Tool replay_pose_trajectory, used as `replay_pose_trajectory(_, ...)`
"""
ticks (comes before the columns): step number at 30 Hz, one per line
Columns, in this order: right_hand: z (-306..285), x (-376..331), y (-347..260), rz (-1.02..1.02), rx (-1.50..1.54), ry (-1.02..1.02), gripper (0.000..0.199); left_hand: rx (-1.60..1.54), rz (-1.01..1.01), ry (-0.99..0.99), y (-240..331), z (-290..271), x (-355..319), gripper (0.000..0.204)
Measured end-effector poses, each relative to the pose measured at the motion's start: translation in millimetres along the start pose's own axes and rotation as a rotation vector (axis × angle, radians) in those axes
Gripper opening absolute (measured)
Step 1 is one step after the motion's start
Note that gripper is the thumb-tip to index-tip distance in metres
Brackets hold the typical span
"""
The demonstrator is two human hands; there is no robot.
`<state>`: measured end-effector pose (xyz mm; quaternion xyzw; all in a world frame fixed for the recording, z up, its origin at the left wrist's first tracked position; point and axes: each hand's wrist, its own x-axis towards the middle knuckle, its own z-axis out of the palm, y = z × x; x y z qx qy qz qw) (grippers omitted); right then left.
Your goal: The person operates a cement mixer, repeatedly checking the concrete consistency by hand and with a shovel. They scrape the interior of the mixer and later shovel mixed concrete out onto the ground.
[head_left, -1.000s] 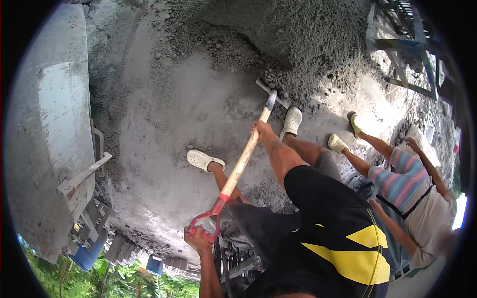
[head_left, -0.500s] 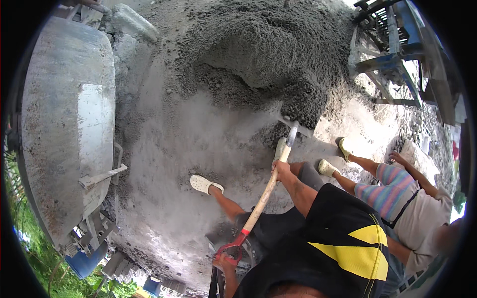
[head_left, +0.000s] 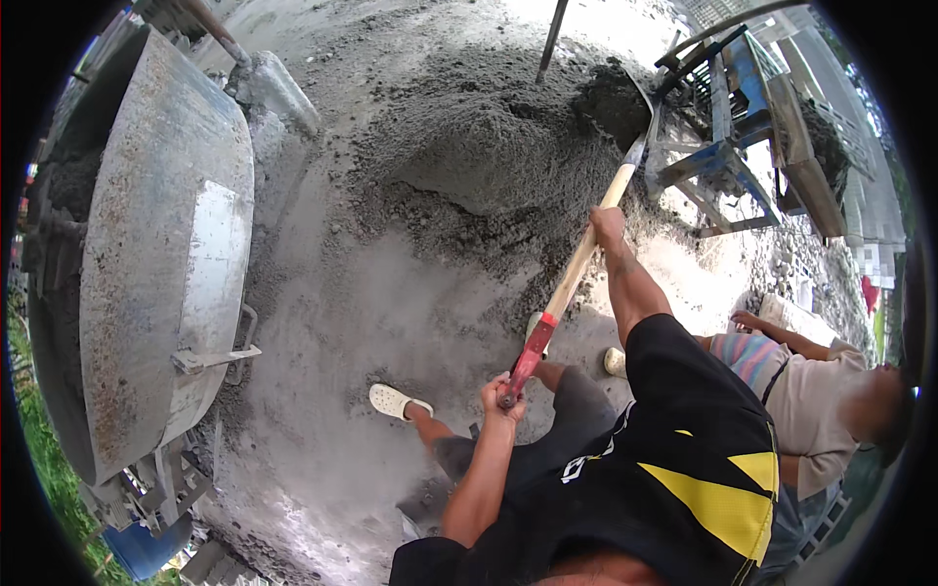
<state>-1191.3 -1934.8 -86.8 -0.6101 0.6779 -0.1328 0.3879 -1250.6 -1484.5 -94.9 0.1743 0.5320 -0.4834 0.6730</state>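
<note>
I hold a shovel (head_left: 574, 271) with a pale wooden shaft and a red handle. My left hand (head_left: 502, 397) is closed round the red handle's end. Further up, my right hand (head_left: 608, 226) grips the wooden shaft. A dark grey lump of wet mortar or concrete (head_left: 612, 105) is at the blade, raised toward the far right. Below and left of the blade spreads a large heap of grey mix (head_left: 459, 156) with a hollow in its near side. How much of the lump rests on the blade is hard to tell.
A mixer-like grey metal drum or tub (head_left: 161, 264) stands at the left. Beyond the blade is a blue-framed stand (head_left: 728, 161) with wooden boards. Another person (head_left: 806, 400) is close on my right. A thin pole (head_left: 552, 44) rises behind the heap. My pale clog (head_left: 396, 401) is on the dusty ground.
The shovel has swung up and away from the heap's near right edge toward the blue stand, carrying grey mix. Both my hands have moved forward with it, and my view has shifted.
</note>
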Motion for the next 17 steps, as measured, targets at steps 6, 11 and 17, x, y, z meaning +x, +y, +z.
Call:
replay_pose_trajectory(6, 19.0, -155.4, -24.4, -0.023, 0.428, -0.275, 0.027, -0.037, 0.054, -0.181, 114.1, -76.9, -102.8, 0.016)
replay_pose_trajectory(11, 103.6, -246.5, 6.5, 0.157, 0.35, -0.199, 0.03, 0.245, 0.492, 0.126, 177.3, -151.1, -230.0, 0.024)
replay_pose_trajectory(17, 276.3, -432.2, 112.7, 0.603, 0.21, -0.674, 0.017, 0.154, 0.76, 0.662, 162.3, -253.4, -300.8, 0.006)
